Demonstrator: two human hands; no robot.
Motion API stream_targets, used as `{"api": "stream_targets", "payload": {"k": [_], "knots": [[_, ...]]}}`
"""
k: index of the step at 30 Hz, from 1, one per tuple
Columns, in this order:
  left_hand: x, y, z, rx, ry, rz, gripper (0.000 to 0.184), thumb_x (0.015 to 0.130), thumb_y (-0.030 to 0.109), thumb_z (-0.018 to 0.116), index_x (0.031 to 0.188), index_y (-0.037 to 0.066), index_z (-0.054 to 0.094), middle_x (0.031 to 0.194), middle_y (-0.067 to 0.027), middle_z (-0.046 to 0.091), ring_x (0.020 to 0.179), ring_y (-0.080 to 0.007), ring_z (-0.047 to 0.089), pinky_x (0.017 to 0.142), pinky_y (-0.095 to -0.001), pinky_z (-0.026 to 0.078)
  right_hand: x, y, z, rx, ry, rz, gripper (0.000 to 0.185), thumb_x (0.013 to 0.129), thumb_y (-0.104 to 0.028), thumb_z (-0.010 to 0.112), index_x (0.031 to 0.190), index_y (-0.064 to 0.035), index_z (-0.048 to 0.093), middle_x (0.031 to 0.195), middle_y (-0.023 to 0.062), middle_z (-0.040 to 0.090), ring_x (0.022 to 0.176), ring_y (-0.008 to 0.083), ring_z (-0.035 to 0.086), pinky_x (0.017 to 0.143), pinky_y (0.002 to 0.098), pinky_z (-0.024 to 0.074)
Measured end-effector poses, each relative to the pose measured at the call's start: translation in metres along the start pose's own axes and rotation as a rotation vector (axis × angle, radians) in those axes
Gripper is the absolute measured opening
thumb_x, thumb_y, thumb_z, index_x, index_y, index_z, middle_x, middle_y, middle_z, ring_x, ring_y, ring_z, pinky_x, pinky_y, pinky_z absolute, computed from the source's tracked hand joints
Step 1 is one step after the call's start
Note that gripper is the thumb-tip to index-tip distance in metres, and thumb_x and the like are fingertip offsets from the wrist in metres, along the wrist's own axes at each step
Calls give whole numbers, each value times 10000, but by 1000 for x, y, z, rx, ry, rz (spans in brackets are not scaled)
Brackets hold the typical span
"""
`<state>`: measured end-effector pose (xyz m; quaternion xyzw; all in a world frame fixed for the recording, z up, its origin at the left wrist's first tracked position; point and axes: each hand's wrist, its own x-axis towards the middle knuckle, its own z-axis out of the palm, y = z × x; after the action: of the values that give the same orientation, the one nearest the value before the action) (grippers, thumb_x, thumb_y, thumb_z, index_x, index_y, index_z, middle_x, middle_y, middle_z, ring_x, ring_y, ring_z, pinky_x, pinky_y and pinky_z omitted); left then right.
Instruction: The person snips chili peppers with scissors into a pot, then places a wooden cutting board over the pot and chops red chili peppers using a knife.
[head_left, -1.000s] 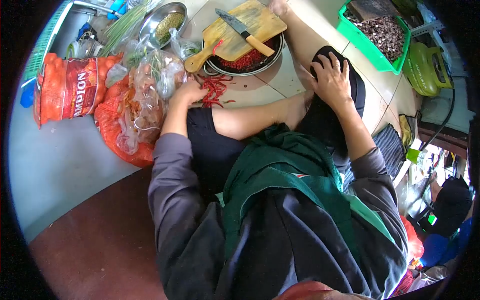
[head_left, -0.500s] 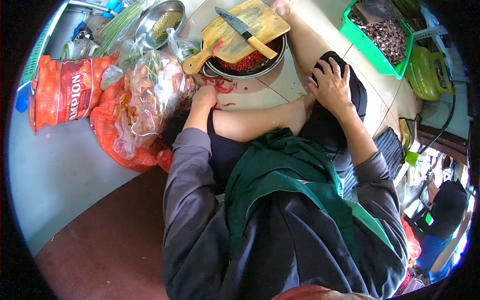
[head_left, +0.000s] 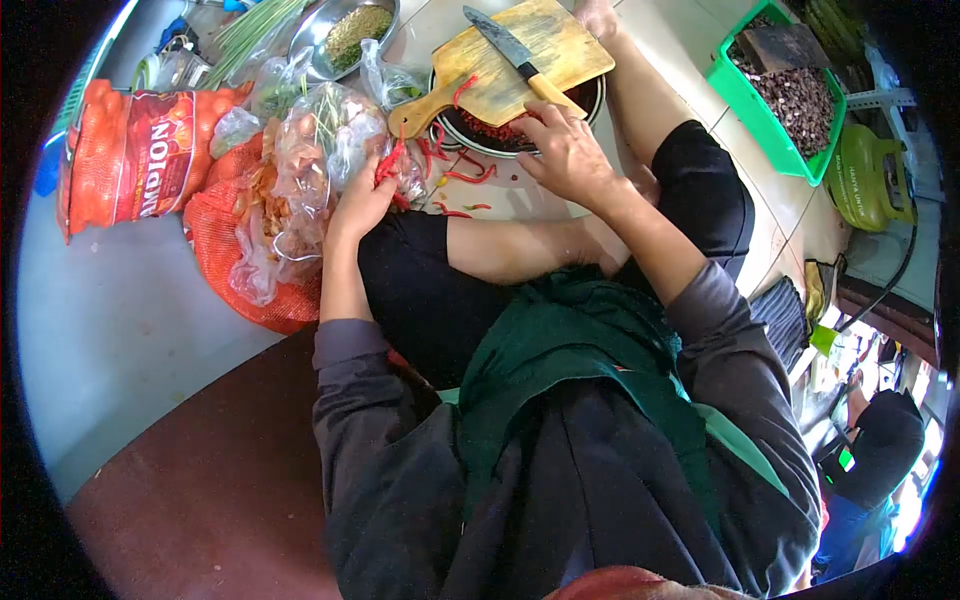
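Note:
My left hand (head_left: 366, 198) is closed around several red chilies (head_left: 390, 162), beside the plastic bags. My right hand (head_left: 568, 150) is at the knife's wooden handle (head_left: 553, 94), its fingers partly curled; whether they grip it is unclear. The knife's blade (head_left: 498, 38) lies on a wooden cutting board (head_left: 545, 45), which rests across a round pot (head_left: 598, 108) of chopped red chilies (head_left: 480, 132). A single red chili (head_left: 464, 91) lies on the board near its handle. More loose chilies (head_left: 470, 172) are on the tiles between my hands.
Plastic bags (head_left: 318, 150) and a red net sack (head_left: 150, 155) lie at the left. Behind them is a metal bowl (head_left: 310, 35). At the right are a green basket (head_left: 731, 95) and a green gas cylinder (head_left: 868, 180). Another person (head_left: 880, 445) is at the far right.
My left hand has lifted chilies from the tiles and moved left. My right hand has left my knee and reached over to the knife handle. The camera view has shifted slightly.

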<state>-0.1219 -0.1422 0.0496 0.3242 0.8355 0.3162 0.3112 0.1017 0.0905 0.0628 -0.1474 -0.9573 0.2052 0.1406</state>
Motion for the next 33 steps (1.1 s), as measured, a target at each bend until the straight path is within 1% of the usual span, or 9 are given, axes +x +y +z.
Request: {"api": "stream_targets", "payload": {"k": [5,8,12,14,18,19,23,30,33], "knots": [[0,24,9,301,141,-50,333,877,311,518,1032,18,551,963,-294,603,936,-457,567,790,-493,437,34,13,22,-152,129,43,390,799,-235,614,1169,-117,571,1287,169,462,1186,360,447,955,493,379],[8,7,13,218,237,69,329,914,324,486,981,8,551,873,-218,645,798,-383,621,721,-442,466,48,24,24,-193,-11,124,408,814,-265,609,1193,-125,548,1306,154,432,1229,335,400,973,490,359],[6,-5,9,-485,176,78,287,953,311,452,901,50,560,745,-44,599,607,-156,530,559,-282,413,53,13,24,-119,92,9,386,798,-244,629,1153,-107,566,1250,149,478,1144,350,464,938,473,392],[-3,6,-2,-834,63,0,250,959,292,453,883,80,561,717,18,553,581,-60,449,516,-205,348,55,-4,34,71,173,-168,333,794,-254,654,1064,-64,606,1083,159,575,1031,336,545,907,425,426],[-4,19,12,-1276,16,88,183,946,275,488,903,110,554,748,-5,554,585,-61,441,497,-196,319,41,-77,44,792,-240,125,338,806,-286,682,1003,-20,612,944,175,630,903,305,623,804,382,492],[-3,18,15,-1321,3,90,173,944,267,493,908,109,552,759,-19,553,588,-73,448,506,-196,339,36,-86,55,793,-124,59,272,839,-232,660,984,-8,607,884,144,646,809,231,640,727,348,510],[-5,13,21,-1438,-20,87,168,936,251,515,939,88,560,789,-49,575,606,-96,482,542,-206,399,30,-89,73,1150,-320,322,198,884,-172,620,949,15,608,762,58,637,644,91,597,585,267,507],[-1,15,33,-1421,35,89,179,930,246,536,978,75,558,821,-61,569,611,-135,512,583,-246,439,39,-96,41,1205,-320,335,269,889,-187,610,1073,7,643,716,63,643,647,79,595,596,266,507],[-4,7,30,-1446,-5,108,170,935,240,526,979,79,557,816,-51,564,604,-128,501,573,-235,422,42,-88,40,918,-352,294,311,881,-212,612,1108,-3,645,750,70,666,656,81,601,608,261,512]]}}
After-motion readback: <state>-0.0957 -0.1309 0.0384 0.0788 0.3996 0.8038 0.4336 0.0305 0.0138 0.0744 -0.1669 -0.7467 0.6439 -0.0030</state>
